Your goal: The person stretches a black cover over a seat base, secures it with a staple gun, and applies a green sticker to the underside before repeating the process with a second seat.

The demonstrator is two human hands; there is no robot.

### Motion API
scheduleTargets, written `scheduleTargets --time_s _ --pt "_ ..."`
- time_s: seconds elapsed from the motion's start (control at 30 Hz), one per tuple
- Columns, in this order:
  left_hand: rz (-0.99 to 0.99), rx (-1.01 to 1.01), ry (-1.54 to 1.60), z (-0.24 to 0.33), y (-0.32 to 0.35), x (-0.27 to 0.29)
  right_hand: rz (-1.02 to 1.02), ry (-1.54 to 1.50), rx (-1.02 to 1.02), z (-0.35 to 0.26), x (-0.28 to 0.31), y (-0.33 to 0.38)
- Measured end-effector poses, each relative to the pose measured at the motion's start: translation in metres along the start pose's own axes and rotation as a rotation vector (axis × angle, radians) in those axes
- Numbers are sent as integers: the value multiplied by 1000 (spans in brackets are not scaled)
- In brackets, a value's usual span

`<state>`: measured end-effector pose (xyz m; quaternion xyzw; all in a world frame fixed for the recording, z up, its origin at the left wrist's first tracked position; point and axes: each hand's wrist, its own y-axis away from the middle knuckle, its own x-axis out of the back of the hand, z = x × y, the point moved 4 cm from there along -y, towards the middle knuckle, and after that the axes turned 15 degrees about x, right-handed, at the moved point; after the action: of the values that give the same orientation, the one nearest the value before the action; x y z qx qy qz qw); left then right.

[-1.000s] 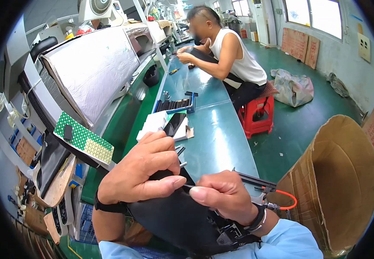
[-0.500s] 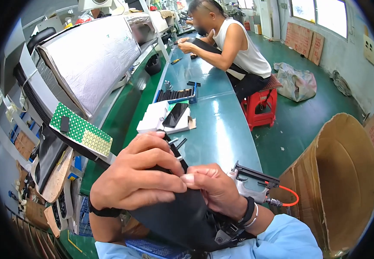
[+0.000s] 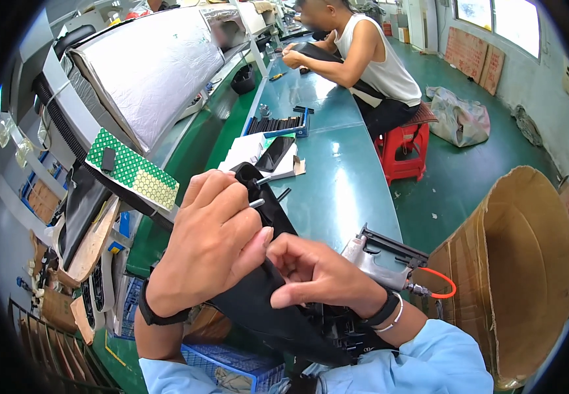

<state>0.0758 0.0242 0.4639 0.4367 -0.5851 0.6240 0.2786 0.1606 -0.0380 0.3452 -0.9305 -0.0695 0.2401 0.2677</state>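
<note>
Both my hands hold a long black fabric-covered part (image 3: 268, 299) that rises from my lap over the green workbench (image 3: 343, 177). My left hand (image 3: 215, 243) wraps around its upper end and pinches a small silvery pin near the tip. My right hand (image 3: 317, 276) presses its thumb against the cover just below the left hand. A grey pneumatic staple gun (image 3: 379, 256) with an orange hose lies on the bench right behind my right wrist.
A white pad with a dark phone (image 3: 274, 154) and a tray of black parts (image 3: 278, 125) lie farther along the bench. Another person in a white sleeveless top (image 3: 370, 59) sits on a red stool (image 3: 406, 148). A large cardboard box (image 3: 527, 269) stands at right; a foil-covered panel (image 3: 146, 65) at left.
My hands have drawn the black part closer and higher in view. My left hand has shifted up toward its tip, and my right thumb now presses under it.
</note>
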Motion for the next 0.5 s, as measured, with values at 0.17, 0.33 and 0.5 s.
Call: scheduleTargets --time_s 0.17,0.33,0.5 --pt "27 -22 3 4 -1 2 -31 266 -14 -4 1 2" --pt "-51 34 -1 7 -1 3 -16 586 303 -24 -1 4" --pt "-56 23 -7 11 -7 1 101 654 601 -27 -3 9"
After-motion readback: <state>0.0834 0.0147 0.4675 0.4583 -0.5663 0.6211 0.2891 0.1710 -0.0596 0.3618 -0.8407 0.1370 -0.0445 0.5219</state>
